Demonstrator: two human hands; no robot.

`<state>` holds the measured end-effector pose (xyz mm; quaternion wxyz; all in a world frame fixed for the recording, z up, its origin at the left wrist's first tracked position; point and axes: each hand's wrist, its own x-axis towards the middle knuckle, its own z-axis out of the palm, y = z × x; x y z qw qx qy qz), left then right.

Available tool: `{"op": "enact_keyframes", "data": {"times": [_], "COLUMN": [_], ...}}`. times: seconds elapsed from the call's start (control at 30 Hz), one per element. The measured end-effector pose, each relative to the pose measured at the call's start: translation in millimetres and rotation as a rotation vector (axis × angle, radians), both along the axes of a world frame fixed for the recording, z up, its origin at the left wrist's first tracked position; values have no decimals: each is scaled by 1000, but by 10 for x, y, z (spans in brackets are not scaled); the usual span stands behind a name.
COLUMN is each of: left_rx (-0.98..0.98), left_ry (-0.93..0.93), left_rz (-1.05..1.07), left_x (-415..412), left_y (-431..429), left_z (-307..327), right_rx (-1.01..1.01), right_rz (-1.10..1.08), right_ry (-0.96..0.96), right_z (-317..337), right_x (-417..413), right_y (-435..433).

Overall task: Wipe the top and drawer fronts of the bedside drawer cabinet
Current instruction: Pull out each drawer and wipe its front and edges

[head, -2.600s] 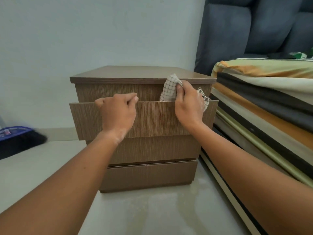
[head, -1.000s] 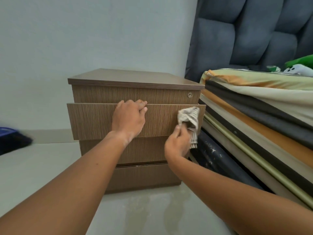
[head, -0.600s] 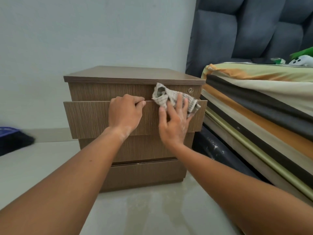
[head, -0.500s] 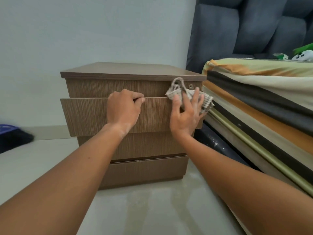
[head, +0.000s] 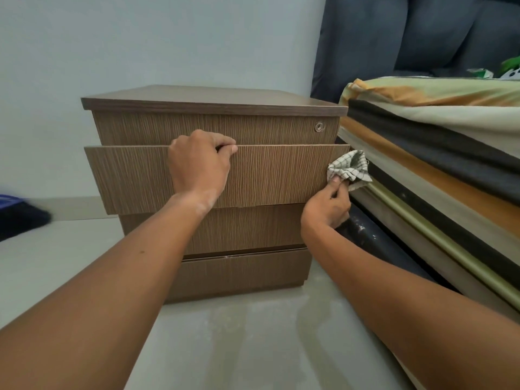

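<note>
Head view: cabinet [head: 213, 128] on floor [head: 253, 347], four drawer fronts, second drawer [head: 281, 175] pulled out past the others. Left hand [head: 199, 164] clenched over its top edge. Right hand [head: 327, 208] pinches one checked cloth [head: 349, 170] against the drawer's right edge, tight beside the bed [head: 436, 153]. Open floor left and front.

Pale wall [head: 157, 43], glossy floor [head: 253, 347], bed [head: 439, 153]

soft even light | edges bowed by wide lens | left edge blurred
</note>
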<state>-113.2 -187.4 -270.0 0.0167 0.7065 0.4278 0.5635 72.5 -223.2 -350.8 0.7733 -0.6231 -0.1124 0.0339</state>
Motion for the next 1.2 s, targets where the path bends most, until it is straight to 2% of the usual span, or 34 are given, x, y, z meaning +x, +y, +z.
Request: {"op": "enact_keyframes", "data": {"times": [0.1,0.27,0.3,0.4,0.47,0.57,0.7,0.77,0.87,1.1,1.2], "left_rx": [-15,-47,-53,-58,-53,-70,-107,-110,-109,-108,-98], "left_ry": [-4,5,4,6,19,45,82,90,75,67,77], "left_rz": [6,27,32,51,56,46,36,29,36,23,24], "left_x": [-2,-1,2,-2,-15,-53,-89,-93,-79,-61,-54], "left_y": [-3,-26,-32,-58,-75,-92,-94,-100,-89,-87,-94], "left_z": [3,38,45,58,67,95,124,124,112,102,100], "right_rx": [30,-81,-112,-199,-241,-306,-328,-323,-284,-40,-118], "right_rz": [21,99,154,312,386,393,382,366,328,148,96], "right_ry": [-54,-340,-415,-917,-1154,-1325,-1526,-1497,-1355,-707,-658], "right_z": [0,-139,-189,-395,-501,-531,-579,-604,-561,59,249], "right_x": [-92,-230,-261,-396,-505,-542,-181,4,147,80,58], "right_y": [66,101,90,68,83,66,-14,-73,-102,-65,-37]}}
